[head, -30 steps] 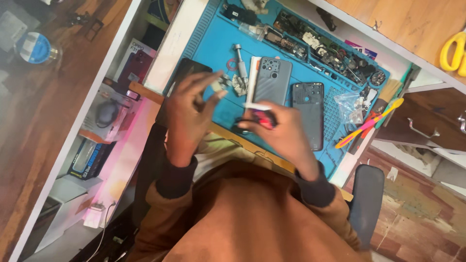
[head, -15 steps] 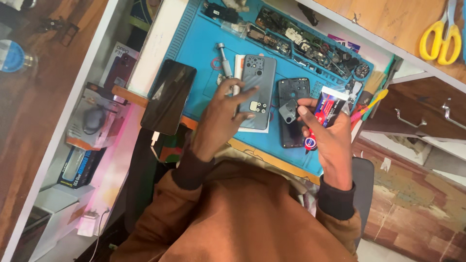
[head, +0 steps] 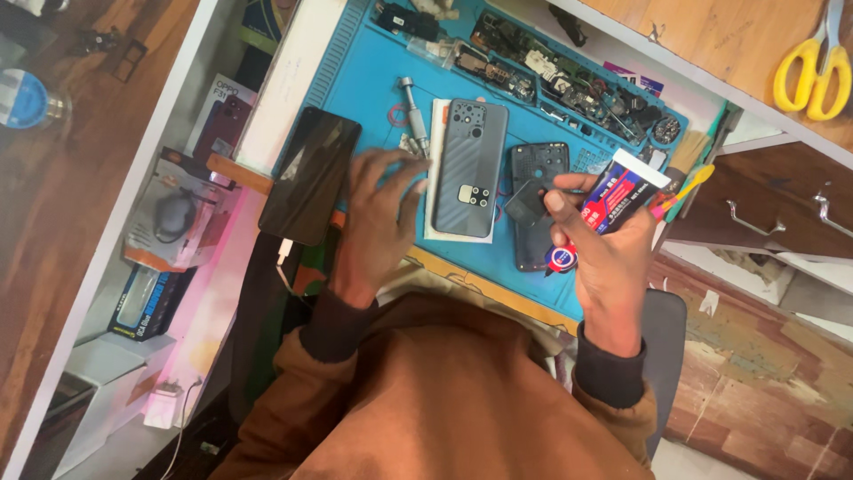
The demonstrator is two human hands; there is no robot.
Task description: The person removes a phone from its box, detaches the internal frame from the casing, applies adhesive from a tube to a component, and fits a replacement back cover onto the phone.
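Note:
My left hand (head: 378, 218) rests flat on the blue work mat (head: 364, 80), fingers spread, touching the left edge of a grey phone back cover (head: 466, 169) that lies on a white sheet. My right hand (head: 600, 253) holds a glue tube (head: 613, 200) with a red-and-blue label and a white end, over a dark phone frame (head: 538, 204) lying on the mat. A small dark square part lies on that frame near my right fingertips.
A black phone (head: 309, 176) lies face up at the mat's left edge. Several small parts fill the tray strip (head: 569, 84) at the mat's far side. A metal screwdriver (head: 413, 116) lies by the grey cover. Yellow scissors (head: 813, 58) hang at top right. Boxes (head: 173, 222) sit on a shelf at left.
My left hand has come down from holding a small part to lie open on the mat. My right hand has moved right and now grips the glue tube over the dark frame.

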